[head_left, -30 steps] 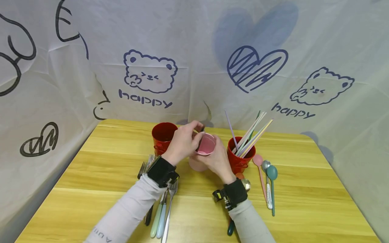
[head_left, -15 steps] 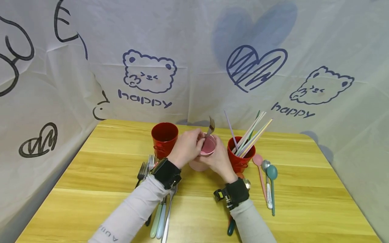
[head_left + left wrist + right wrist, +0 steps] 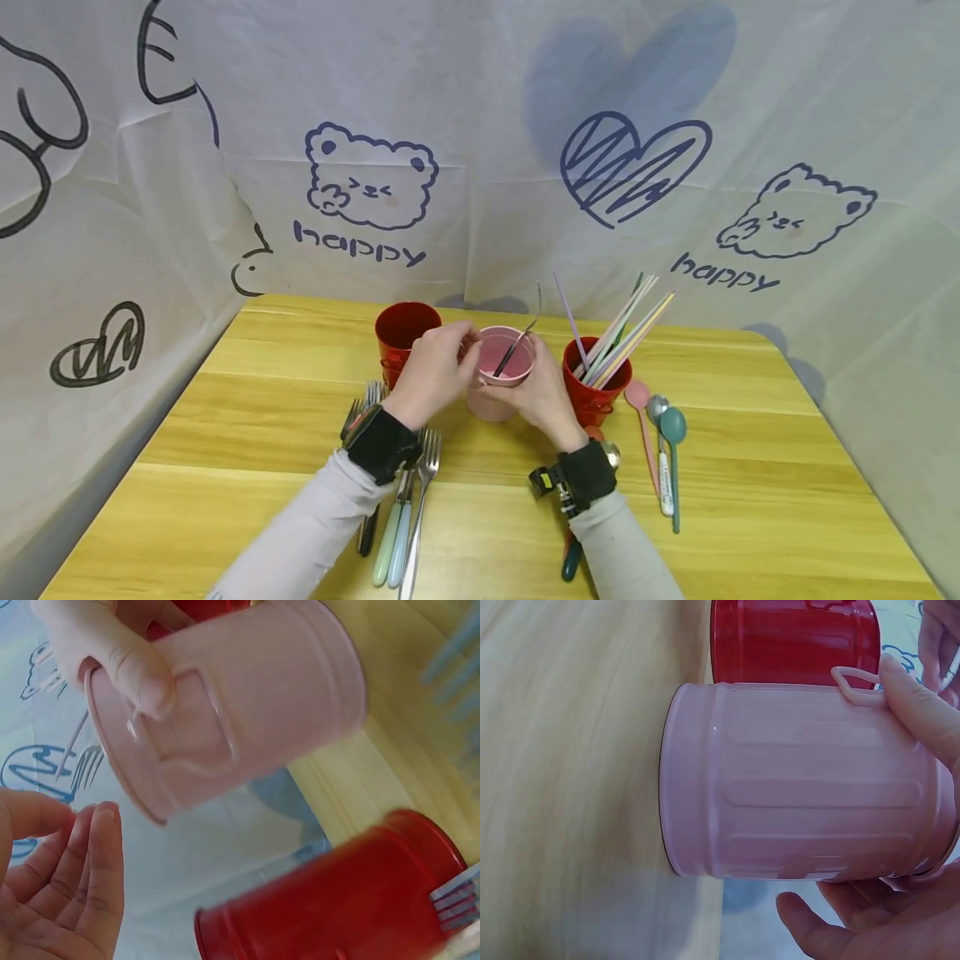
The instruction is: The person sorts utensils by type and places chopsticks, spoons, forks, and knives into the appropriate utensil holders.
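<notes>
My right hand (image 3: 546, 396) grips a small pink metal bucket (image 3: 787, 780) near its rim, with the thumb by the wire handle and the fingers on the far side. The bucket stands upright on the table. Inside it leans a fork (image 3: 512, 354), dark handle down and tines up beyond the rim. My left hand (image 3: 437, 367) is beside the bucket's left rim. In the left wrist view its fingers (image 3: 105, 862) are loosely bent with the tips close together, holding nothing.
A red bucket (image 3: 393, 343) stands at left; another red bucket (image 3: 588, 406) at right holds several straws (image 3: 622, 333). Forks and knives (image 3: 401, 533) lie under my left arm. Spoons (image 3: 672, 427) lie at right, others under my right wrist. A drawn-on cloth (image 3: 502, 167) hangs behind.
The fork rose into view tines up and went handle first into the pink bucket. My left hand let it go and drew back left. The right hand kept its grip.
</notes>
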A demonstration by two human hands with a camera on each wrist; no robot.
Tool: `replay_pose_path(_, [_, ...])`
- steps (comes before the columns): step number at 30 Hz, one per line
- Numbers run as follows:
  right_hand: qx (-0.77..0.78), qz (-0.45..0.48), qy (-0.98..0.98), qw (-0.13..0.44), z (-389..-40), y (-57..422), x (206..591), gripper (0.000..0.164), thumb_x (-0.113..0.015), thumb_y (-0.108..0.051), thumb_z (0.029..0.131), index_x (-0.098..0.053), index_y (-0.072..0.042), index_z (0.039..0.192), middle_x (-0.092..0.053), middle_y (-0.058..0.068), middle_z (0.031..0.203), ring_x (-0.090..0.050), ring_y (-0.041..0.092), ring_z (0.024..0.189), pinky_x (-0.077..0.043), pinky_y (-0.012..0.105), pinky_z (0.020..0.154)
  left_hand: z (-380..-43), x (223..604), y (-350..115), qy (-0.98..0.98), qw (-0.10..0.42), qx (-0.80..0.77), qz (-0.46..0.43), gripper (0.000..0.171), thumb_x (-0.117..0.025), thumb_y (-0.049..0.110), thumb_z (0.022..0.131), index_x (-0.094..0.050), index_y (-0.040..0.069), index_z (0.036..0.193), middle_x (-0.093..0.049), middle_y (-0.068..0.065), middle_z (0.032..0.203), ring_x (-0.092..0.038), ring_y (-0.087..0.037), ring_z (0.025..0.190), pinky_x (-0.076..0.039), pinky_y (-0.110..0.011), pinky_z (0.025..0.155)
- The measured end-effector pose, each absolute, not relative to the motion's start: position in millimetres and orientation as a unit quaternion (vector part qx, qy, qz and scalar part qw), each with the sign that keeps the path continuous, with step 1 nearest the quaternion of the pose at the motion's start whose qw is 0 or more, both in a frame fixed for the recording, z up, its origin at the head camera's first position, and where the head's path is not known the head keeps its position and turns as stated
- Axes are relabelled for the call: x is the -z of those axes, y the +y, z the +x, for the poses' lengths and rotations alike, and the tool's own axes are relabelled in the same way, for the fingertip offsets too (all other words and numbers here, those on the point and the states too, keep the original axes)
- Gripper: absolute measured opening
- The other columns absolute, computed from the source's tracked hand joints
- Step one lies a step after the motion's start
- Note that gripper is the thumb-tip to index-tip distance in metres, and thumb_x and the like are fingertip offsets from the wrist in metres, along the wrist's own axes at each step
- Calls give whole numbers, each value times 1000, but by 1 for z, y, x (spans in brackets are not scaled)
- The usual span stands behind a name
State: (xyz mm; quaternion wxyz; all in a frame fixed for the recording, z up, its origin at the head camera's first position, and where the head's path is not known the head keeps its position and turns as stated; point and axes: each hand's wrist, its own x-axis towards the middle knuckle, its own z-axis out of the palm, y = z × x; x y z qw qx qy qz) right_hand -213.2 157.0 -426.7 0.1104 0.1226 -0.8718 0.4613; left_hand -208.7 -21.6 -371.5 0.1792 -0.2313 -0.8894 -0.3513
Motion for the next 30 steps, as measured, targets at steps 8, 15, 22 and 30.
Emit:
replay_pose_path(8, [-464,118,-870,116,-213,157,428,92,-89,-38,58,-42,-5,131,-54,10,121,-53,32,111,-44,50,94,-197,375,-50,-890,187,348,-230,4,-61,10,89,-64,8,90,-63,-1,80,-56,-11,67,-51,-25,61])
replay_pose_path(15, [-471,122,-866,114,-213,157,430,93,-88,-39,58,-42,-6,131,-54,10,122,-53,32,112,-44,50,94,-181,380,-79,-903,151,345,-209,5,-62,10,89,-62,8,94,-61,0,82,-56,-13,70,-51,-28,64])
replay_pose_path(22, [-477,124,-863,110,-214,156,429,90,-88,-37,60,-43,-6,130,-55,10,121,-53,31,111,-44,50,94,-167,392,-110,-917,123,332,-182,9,-62,7,87,-61,6,95,-59,-2,80,-55,-15,67,-49,-29,59])
replay_pose_path(30, [-478,131,-860,117,-213,156,428,90,-88,-38,59,-43,-5,130,-56,11,121,-54,31,110,-45,51,92,-155,413,-142,-937,77,311,-136,13,-61,5,84,-61,0,97,-58,-4,77,-51,-12,59,-44,-28,50])
